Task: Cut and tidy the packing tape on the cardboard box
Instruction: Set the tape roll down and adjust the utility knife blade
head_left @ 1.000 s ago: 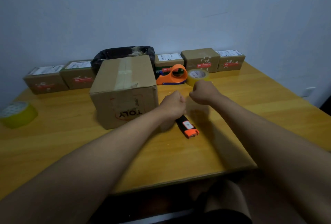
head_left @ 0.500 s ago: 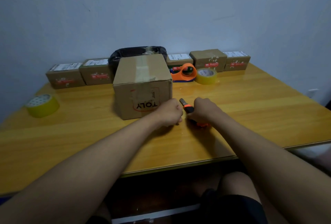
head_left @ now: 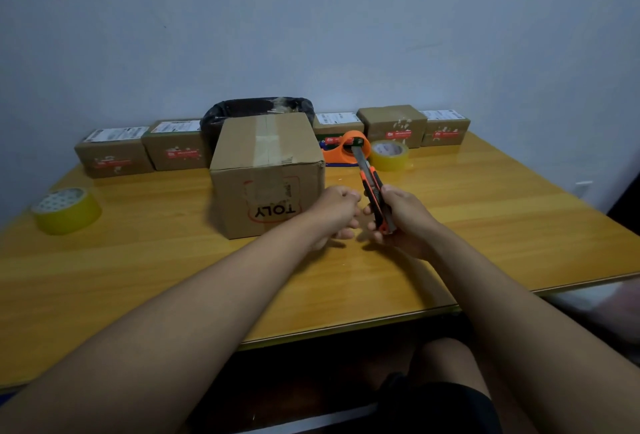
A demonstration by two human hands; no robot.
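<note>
One brown cardboard box point(head_left: 266, 173) near the middle of the glossy yellow wooden table point(head_left: 485, 225), sealed along its top with a strip of clear packing tape point(head_left: 265, 142) running down onto the front face over the red "TOLY" print. Just right of it, right hand point(head_left: 401, 218) with fingers wrapped tightly around an orange-and-black utility knife point(head_left: 372, 191), blade extended and pointing away; left hand point(head_left: 337, 213) loosely curled beside it, holding nothing visible. Farther back, orange tape dispenser point(head_left: 346, 151), yellowish tape roll point(head_left: 389, 154), five small labelled cartons along the wall, another tape roll point(head_left: 65, 210) far left.
</note>
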